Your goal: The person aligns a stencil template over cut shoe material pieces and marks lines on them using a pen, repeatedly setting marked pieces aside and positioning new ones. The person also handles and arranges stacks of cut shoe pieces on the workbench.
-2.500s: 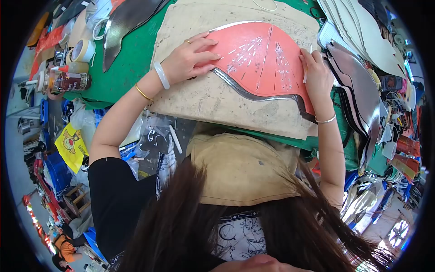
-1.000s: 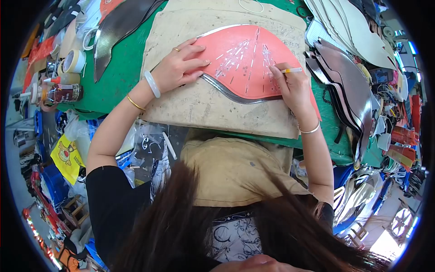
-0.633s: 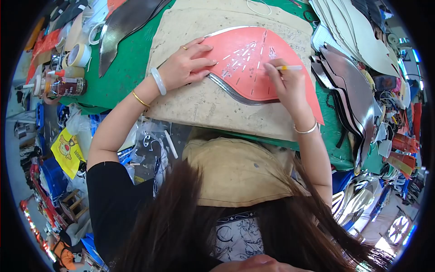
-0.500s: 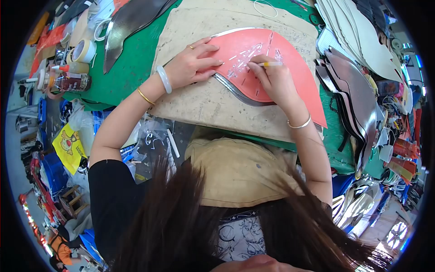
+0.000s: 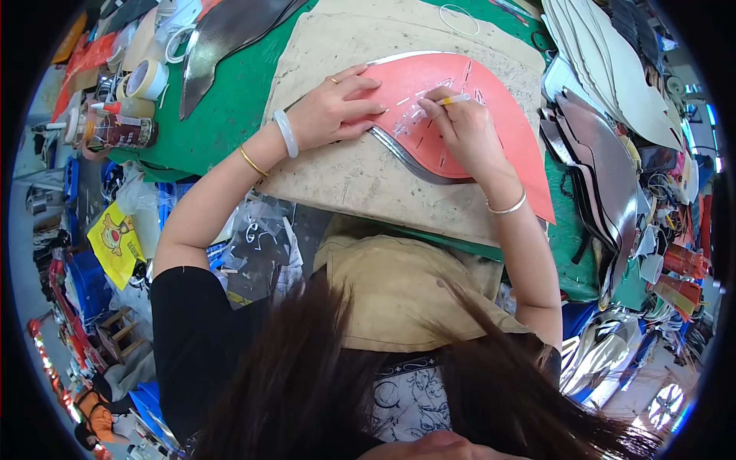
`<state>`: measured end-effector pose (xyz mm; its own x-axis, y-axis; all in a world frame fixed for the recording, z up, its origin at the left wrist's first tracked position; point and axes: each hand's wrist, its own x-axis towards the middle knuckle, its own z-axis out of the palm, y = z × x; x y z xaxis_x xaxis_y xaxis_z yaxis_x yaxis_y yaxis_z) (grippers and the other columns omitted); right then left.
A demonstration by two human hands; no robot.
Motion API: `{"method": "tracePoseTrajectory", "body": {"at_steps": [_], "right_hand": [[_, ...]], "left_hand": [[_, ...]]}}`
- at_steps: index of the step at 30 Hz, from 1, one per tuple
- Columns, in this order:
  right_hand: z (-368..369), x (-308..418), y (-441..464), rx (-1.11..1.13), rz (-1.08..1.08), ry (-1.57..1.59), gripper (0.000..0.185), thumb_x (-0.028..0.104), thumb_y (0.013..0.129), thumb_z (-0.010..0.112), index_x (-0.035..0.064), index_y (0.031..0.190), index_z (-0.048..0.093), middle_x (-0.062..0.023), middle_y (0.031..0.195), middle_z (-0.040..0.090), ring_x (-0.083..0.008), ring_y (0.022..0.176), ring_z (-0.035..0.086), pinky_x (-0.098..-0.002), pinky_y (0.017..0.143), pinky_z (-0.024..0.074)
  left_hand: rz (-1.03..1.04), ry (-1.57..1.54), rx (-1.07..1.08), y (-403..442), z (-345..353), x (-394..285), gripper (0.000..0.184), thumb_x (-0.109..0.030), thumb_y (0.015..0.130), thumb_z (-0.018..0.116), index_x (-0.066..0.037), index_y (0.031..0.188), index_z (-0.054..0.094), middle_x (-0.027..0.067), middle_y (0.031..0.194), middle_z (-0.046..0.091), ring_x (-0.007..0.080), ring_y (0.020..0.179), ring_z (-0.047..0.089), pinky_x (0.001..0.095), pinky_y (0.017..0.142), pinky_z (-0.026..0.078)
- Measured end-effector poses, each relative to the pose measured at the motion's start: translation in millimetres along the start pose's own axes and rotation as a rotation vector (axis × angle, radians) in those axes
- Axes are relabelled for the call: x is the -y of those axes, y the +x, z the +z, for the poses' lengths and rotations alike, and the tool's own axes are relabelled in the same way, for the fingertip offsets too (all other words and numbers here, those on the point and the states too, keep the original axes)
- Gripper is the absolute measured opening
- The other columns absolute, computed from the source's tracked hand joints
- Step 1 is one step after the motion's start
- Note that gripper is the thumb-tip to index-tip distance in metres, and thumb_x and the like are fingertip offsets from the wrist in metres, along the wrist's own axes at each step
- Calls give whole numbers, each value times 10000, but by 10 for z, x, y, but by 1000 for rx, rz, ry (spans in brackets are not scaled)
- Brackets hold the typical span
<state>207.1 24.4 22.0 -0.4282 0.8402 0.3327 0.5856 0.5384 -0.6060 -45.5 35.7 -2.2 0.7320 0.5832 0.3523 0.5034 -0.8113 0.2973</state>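
Observation:
A coral-red curved template (image 5: 515, 149) with several narrow slots lies over a dark, shiny leather-like piece (image 5: 414, 162), whose edge shows along the lower curve. My left hand (image 5: 337, 109) rests with fingers spread across the template's left end, pressing it flat. In my right hand (image 5: 471, 134), thumb and fingers pinch a slim pen (image 5: 455, 100) with a yellow and white barrel. Its tip points down at the middle of the template, where silvery-white scribbled marks show around the slots; the tip itself is partly covered by my fingers.
Under the work lies a worn beige board (image 5: 330, 180) on a green table cover (image 5: 211, 100). Stacked dark pieces (image 5: 594, 161) and pale cut sheets (image 5: 606, 69) sit at the right. Tape rolls (image 5: 146, 79) and a jar (image 5: 123, 130) stand at the left.
My right hand has moved slightly up and left over the template with the pen. My left hand stays on the left end. The whole view has shifted a little.

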Motion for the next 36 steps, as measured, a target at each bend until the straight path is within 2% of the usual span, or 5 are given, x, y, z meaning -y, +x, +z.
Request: {"method": "tracePoseTrajectory", "body": {"at_steps": [9, 16, 21, 29, 36], "right_hand": [[71, 22, 94, 3, -35, -5, 224, 213, 918, 565, 11, 820, 577, -152, 605, 563, -319, 595, 586, -395, 537, 467], [-571, -237, -206, -55, 386, -373, 463, 274, 795, 684, -29, 1127, 573, -197, 1149, 585, -329, 1013, 593, -410, 843, 480], [-828, -390, -593, 44, 477, -568, 569, 190, 670, 783, -7, 1148, 546, -159, 1096, 562, -367, 947, 576, -422, 813, 478], [-876, 94, -823, -475, 206, -343, 174, 98, 769, 723, 63, 914, 632, -34, 767, 571, -172, 670, 554, -323, 605, 447], [-2855, -959, -1912, -891, 600, 4, 256, 170, 851, 676, -29, 1013, 679, -49, 907, 654, -112, 835, 574, -237, 753, 451]], "left_hand": [[-3, 21, 9, 3, -4, 5, 320, -120, 750, 696, -116, 1069, 675, 111, 1291, 515, 353, 1278, 420, 417, 1031, 409], [2, 7, -4, 1, -6, 1, 308, -132, 759, 697, -115, 1066, 674, 110, 1286, 520, 355, 1270, 429, 411, 1031, 407], [-51, -59, -3, -15, -11, 43, 351, -160, 767, 703, -91, 1107, 648, 117, 1294, 516, 328, 1263, 441, 414, 1033, 402], [-642, -825, -167, 144, -263, 108, 420, -189, 932, 571, -13, 1306, 497, 63, 1246, 554, 132, 1095, 540, 271, 933, 437], [-721, -229, 40, 71, -421, 216, 462, -210, 802, 710, -50, 1218, 585, 58, 941, 593, 98, 828, 582, 230, 798, 465]]}}
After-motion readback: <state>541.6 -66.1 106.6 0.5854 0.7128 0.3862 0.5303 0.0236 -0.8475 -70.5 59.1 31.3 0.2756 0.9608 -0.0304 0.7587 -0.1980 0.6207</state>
